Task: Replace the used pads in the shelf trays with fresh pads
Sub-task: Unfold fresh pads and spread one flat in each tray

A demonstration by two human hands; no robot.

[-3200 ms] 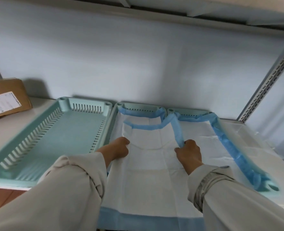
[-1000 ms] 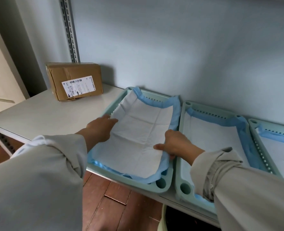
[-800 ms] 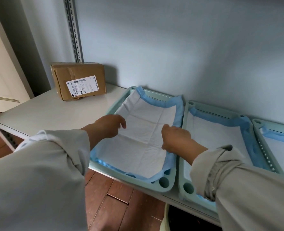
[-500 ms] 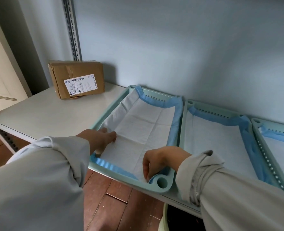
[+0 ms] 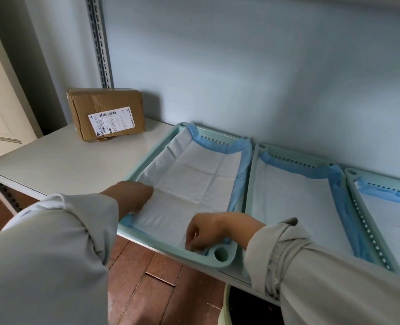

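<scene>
Three pale green trays stand side by side on the white shelf. The left tray (image 5: 222, 258) holds a white pad with blue edges (image 5: 194, 181). My left hand (image 5: 131, 195) presses flat on the pad near the tray's left wall. My right hand (image 5: 208, 233) has its fingers curled down onto the pad's front right corner, by the tray's round corner hole. The middle tray (image 5: 250, 191) and the right tray (image 5: 351, 174) each hold a white pad with blue edges, the middle pad (image 5: 295, 198) and the right pad (image 5: 391, 214).
A taped cardboard box (image 5: 106, 113) with a white label stands at the back left of the shelf (image 5: 53, 160). A slotted metal upright (image 5: 100, 38) rises behind it. Brown wooden floor (image 5: 152, 287) lies below the shelf's front edge, with a pale bin rim (image 5: 224, 310) beneath.
My right hand has come from the pad's right edge down to its front right corner. My left hand has slid toward the front left of the pad. The pad now lies flatter in the tray.
</scene>
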